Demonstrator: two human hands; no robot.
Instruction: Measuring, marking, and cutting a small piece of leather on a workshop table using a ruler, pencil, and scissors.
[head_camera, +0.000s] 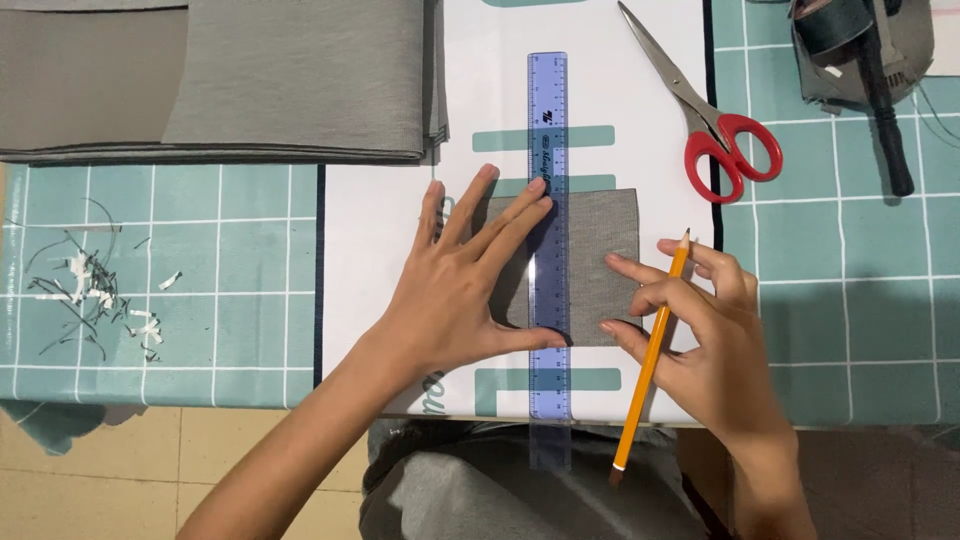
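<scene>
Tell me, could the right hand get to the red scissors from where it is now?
Probably yes. The red-handled scissors lie in the open above the right hand, with only bare table between. But that hand holds an orange pencil, which it may have to put down first.

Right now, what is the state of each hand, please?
Left hand: open, fingers spread flat, pressing the blue ruler onto the grey fabric piece.
Right hand: closed on the orange pencil, fingertips touching the fabric.

Bright, even overhead light, soft short shadows beneath the hands, sharp focus throughout, no glare
</scene>
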